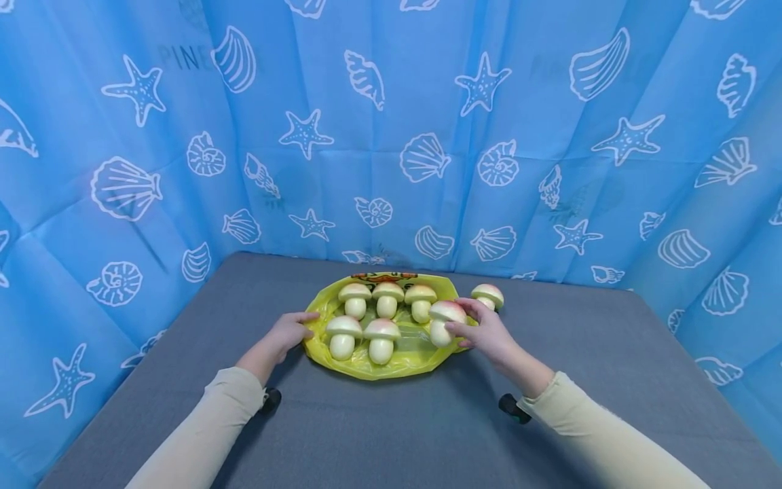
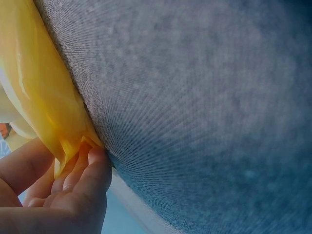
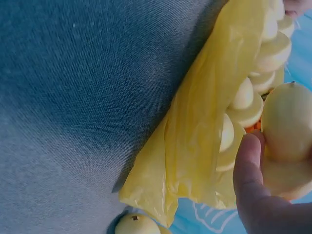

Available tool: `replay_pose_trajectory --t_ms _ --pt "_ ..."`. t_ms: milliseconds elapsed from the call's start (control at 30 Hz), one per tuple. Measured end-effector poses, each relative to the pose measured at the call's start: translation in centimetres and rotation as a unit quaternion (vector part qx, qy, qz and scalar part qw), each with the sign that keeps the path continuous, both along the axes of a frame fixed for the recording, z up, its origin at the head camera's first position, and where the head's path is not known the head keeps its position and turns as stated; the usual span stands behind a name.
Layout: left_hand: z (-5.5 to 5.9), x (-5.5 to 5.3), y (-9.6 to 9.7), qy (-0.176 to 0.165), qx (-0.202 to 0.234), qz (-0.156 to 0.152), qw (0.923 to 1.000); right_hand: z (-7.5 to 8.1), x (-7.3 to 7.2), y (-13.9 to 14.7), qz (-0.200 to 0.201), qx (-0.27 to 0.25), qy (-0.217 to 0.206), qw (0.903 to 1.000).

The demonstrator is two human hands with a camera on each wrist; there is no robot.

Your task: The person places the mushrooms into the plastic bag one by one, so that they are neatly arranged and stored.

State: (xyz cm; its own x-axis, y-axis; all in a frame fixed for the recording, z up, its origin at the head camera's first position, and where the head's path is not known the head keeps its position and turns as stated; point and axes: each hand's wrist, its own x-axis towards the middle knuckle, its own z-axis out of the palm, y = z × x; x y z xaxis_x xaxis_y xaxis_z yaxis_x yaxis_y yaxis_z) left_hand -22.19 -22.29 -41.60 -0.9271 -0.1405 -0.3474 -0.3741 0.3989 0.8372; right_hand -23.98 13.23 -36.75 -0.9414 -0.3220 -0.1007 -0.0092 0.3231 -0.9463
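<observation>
A yellow plastic bag (image 1: 415, 363) lies spread on the table, with several toy mushrooms (image 1: 381, 339) standing on it in two rows. They have pale stems and rounded caps tinged pink. My left hand (image 1: 289, 334) pinches the bag's left edge; in the left wrist view the yellow film (image 2: 53, 107) is bunched between thumb and fingers. Over the bag's right end, my right hand (image 1: 489, 334) holds one mushroom (image 1: 444, 322) upright between thumb and fingers. The right wrist view shows that held mushroom (image 3: 287, 124) close up, its far side partly hidden.
One more mushroom (image 1: 487, 296) stands on the grey table (image 1: 391, 435) just beyond the right hand, outside the bag. A blue curtain (image 1: 379, 136) with white shells and starfish hangs behind the table and along both sides.
</observation>
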Motion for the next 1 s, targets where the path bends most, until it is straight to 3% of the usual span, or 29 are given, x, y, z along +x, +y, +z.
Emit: replay_pose_trajectory --t_ms 167,400,600,1000 --pt "-0.2 -0.1 0.0 -0.001 0.001 -0.004 1.0 -0.7 -0.8 -1.0 0.022 0.032 0.015 0.9991" --pt "0.0 0.1 0.0 0.0 0.005 -0.008 1.0 -2.3 -2.0 -2.0 0.053 0.089 0.082 0.9912" --pt "0.3 0.3 0.0 0.004 0.002 -0.014 0.9999 -2.6 -1.8 -3.0 0.064 0.115 0.093 0.987" --pt "0.2 0.1 0.0 0.002 0.009 -0.011 0.9999 -2.9 -1.3 -3.3 0.086 0.132 0.075 0.9847"
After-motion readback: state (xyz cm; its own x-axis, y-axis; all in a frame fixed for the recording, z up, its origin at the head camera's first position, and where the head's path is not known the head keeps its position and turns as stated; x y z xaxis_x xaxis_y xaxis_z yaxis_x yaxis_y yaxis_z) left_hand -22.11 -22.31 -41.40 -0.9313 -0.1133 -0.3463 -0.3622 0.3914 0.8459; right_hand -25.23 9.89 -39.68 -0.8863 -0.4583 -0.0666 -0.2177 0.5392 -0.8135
